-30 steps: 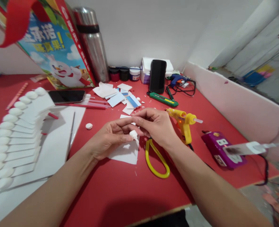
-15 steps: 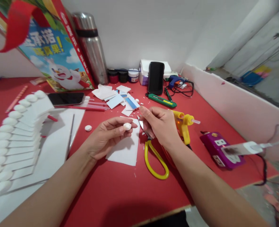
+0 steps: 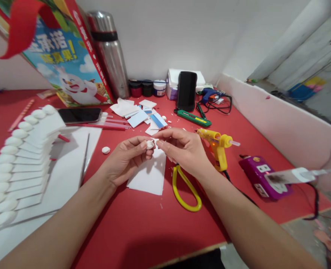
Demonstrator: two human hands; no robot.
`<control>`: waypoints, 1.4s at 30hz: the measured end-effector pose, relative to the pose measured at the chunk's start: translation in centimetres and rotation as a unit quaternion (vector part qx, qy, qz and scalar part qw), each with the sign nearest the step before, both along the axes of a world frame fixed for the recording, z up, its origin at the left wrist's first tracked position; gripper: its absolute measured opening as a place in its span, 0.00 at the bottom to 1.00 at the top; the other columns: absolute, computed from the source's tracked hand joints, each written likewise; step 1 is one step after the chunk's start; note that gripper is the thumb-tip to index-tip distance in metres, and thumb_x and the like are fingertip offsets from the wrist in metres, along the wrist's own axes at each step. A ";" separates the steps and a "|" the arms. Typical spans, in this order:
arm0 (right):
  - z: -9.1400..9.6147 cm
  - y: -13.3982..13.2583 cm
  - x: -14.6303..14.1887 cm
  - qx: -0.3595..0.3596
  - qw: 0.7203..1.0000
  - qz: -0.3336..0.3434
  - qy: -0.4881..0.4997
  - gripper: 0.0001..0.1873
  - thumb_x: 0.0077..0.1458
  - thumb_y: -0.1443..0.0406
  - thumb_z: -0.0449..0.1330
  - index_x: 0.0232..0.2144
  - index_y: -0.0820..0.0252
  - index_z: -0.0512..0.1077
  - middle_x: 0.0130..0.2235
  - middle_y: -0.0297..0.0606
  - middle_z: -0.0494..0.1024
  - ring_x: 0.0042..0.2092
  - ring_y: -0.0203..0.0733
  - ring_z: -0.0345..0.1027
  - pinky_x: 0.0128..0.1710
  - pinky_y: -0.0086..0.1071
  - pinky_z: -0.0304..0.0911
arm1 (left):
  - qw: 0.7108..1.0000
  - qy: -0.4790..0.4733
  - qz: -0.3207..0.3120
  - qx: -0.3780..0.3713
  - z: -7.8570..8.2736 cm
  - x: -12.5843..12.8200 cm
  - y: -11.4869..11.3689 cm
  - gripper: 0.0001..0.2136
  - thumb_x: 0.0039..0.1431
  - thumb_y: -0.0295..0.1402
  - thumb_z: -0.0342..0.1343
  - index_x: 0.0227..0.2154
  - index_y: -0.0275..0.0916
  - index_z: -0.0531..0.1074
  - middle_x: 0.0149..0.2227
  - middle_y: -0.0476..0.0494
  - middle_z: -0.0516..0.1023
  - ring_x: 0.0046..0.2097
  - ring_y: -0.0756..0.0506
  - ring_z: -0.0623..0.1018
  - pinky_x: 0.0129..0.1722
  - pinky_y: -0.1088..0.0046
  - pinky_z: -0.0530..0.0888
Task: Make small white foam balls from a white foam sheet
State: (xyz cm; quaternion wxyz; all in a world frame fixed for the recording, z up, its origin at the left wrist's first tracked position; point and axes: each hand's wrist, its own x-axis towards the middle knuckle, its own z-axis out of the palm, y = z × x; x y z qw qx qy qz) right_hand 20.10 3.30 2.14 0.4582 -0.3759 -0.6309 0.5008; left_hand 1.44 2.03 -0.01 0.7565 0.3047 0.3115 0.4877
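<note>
My left hand [image 3: 130, 158] pinches a small white rounded piece [image 3: 149, 145] between thumb and fingers. My right hand [image 3: 183, 149] is closed, its fingertips holding a tiny white bit [image 3: 155, 142] right beside that piece. Whether the two white parts touch is hard to make out. Under the hands lies a white sheet of paper [image 3: 148, 179]. Yellow-handled scissors [image 3: 189, 203] rest below my right hand, which hides their blades. Another white rounded piece [image 3: 106, 150] sits on the red table left of my left hand.
At left, a fanned row of white strips with rounded ends [image 3: 25, 164] lies on white board. Card scraps [image 3: 138, 117], a green cutter [image 3: 193, 118] and a standing phone [image 3: 186, 91] are behind the hands. A yellow glue gun [image 3: 218, 149] and purple power box [image 3: 263, 177] stand right.
My right hand has moved left from above the scissors to the white piece in my left hand, bringing a tiny white bit. My left hand has barely shifted.
</note>
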 end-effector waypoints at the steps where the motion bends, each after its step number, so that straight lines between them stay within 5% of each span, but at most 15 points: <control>1: -0.1 0.1 0.1 0.013 1.000 -0.011 -0.020 0.11 0.56 0.62 0.65 0.40 0.63 0.78 0.30 0.32 0.77 0.23 0.28 0.60 0.24 0.26 0.57 | 1.000 -0.001 0.007 -0.007 0.0 0.0 0.0 0.06 0.53 0.27 0.69 0.33 0.30 0.80 0.29 0.46 0.78 0.29 0.55 0.76 0.33 0.84 0.76; 7: 1.1 0.3 1.2 0.104 0.945 -0.130 -0.283 0.09 0.62 0.63 0.58 0.37 0.62 0.76 0.25 0.31 0.75 0.25 0.32 0.64 0.28 0.28 0.57 | 0.992 -0.018 0.064 -0.105 0.3 0.4 0.1 0.07 0.51 0.19 0.67 0.34 0.30 0.80 0.32 0.42 0.81 0.32 0.51 0.81 0.35 0.81 0.80; 9: 2.7 -0.4 1.4 0.117 0.899 -0.128 -0.402 0.09 0.63 0.64 0.55 0.36 0.61 0.75 0.26 0.34 0.76 0.27 0.35 0.67 0.28 0.29 0.55 | 0.987 -0.025 0.075 -0.140 0.4 0.4 0.2 0.05 0.55 0.19 0.63 0.34 0.29 0.81 0.33 0.40 0.82 0.35 0.49 0.82 0.39 0.78 0.81; 13: 5.4 -2.9 1.1 0.113 0.747 -0.057 -0.653 0.11 0.65 0.63 0.51 0.39 0.62 0.73 0.29 0.42 0.77 0.30 0.46 0.72 0.25 0.33 0.48 | 0.985 -0.038 0.082 -0.147 0.2 0.2 0.2 0.06 0.60 0.19 0.58 0.33 0.28 0.80 0.33 0.38 0.83 0.37 0.47 0.84 0.43 0.74 0.82; 15: 5.5 -4.3 0.9 0.093 0.692 -0.010 -0.716 0.13 0.65 0.61 0.52 0.43 0.63 0.72 0.32 0.44 0.77 0.31 0.50 0.74 0.25 0.33 0.50 | 0.986 -0.036 0.075 -0.143 0.0 0.1 0.2 0.06 0.59 0.18 0.59 0.33 0.29 0.80 0.34 0.39 0.83 0.38 0.47 0.84 0.44 0.74 0.82; 19: 3.9 -6.3 1.1 0.058 0.657 0.022 -0.751 0.19 0.61 0.65 0.54 0.53 0.65 0.69 0.45 0.51 0.74 0.36 0.51 0.75 0.30 0.35 0.60 | 0.993 -0.012 0.054 -0.107 -0.2 0.1 0.1 0.07 0.54 0.16 0.63 0.34 0.31 0.81 0.35 0.40 0.84 0.37 0.48 0.84 0.43 0.76 0.82; 25: 2.5 -7.2 1.9 0.026 0.686 -0.022 -0.727 0.33 0.54 0.67 0.57 0.62 0.71 0.61 0.46 0.59 0.72 0.44 0.60 0.73 0.40 0.42 0.65 | 0.998 0.018 -0.007 -0.054 0.6 0.1 -0.4 0.11 0.50 0.22 0.68 0.39 0.31 0.81 0.32 0.43 0.83 0.33 0.50 0.83 0.35 0.80 0.81; 31: 2.5 -6.6 2.6 -0.019 0.707 -0.052 -0.705 0.17 0.57 0.66 0.54 0.47 0.70 0.69 0.37 0.56 0.78 0.37 0.56 0.76 0.32 0.38 0.61 | 0.998 0.010 0.011 -0.063 0.7 0.3 -0.5 0.11 0.47 0.22 0.71 0.35 0.33 0.81 0.37 0.42 0.84 0.37 0.49 0.84 0.41 0.78 0.81; 34: 2.2 -6.4 4.2 -0.043 0.773 -0.058 -0.630 0.16 0.57 0.68 0.54 0.48 0.66 0.68 0.34 0.49 0.79 0.35 0.52 0.75 0.30 0.35 0.58 | 0.998 0.010 0.011 -0.067 0.7 0.5 -0.6 0.09 0.48 0.22 0.70 0.34 0.33 0.81 0.36 0.42 0.84 0.35 0.49 0.84 0.39 0.78 0.81; 39: 2.1 -7.5 6.0 -0.048 0.951 -0.071 -0.298 0.19 0.61 0.60 0.56 0.52 0.57 0.60 0.32 0.35 0.72 0.31 0.42 0.71 0.29 0.32 0.64 | 0.997 0.014 0.002 -0.082 0.8 0.6 -0.7 0.09 0.50 0.23 0.69 0.36 0.31 0.81 0.36 0.41 0.84 0.34 0.50 0.83 0.35 0.81 0.81; 42: 2.5 -8.1 5.5 -0.051 0.970 -0.075 -0.226 0.22 0.60 0.52 0.59 0.50 0.54 0.60 0.34 0.33 0.70 0.31 0.39 0.68 0.32 0.33 0.67 | 0.995 0.003 0.013 -0.100 0.9 0.8 -0.7 0.09 0.48 0.22 0.70 0.34 0.30 0.81 0.34 0.42 0.83 0.34 0.50 0.83 0.35 0.82 0.80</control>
